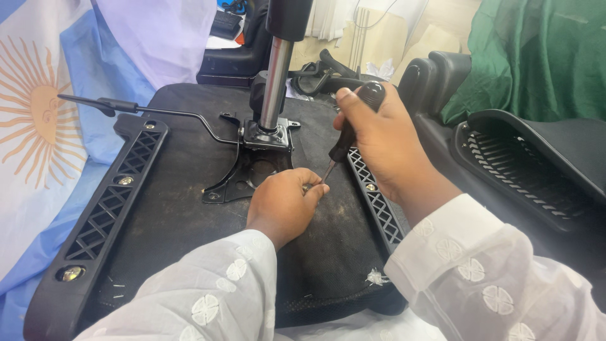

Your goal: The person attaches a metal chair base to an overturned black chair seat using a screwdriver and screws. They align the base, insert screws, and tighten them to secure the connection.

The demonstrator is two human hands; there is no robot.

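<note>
the upturned office chair seat [189, 208] lies underside up, filling the centre of the view. the right hand [379, 142] is fully closed around the black handle of a screwdriver [350, 129]; the tool slants down toward 7 o'clock, its tip meeting the fingertips of the left hand. the left hand [282, 203] rests on the black fabric underside, fingers curled and pinched at the screwdriver tip; what it grips there is too small to tell. the black metal mechanism plate [249, 173] sits just at 11 o'clock from the left hand, bolted to the seat. the chrome gas lift column [276, 82] rises upright from the plate toward 12 o'clock. a thin height lever [151, 112] runs from the plate out toward 9 o'clock. a black lattice armrest bracket [104, 208] lies along the seat edge at 9 o'clock, and a second lattice bracket [377, 202] lies at 3 o'clock, partly under the right wrist. a black chair backrest [530, 170] lies at 3 o'clock, well apart.
</note>
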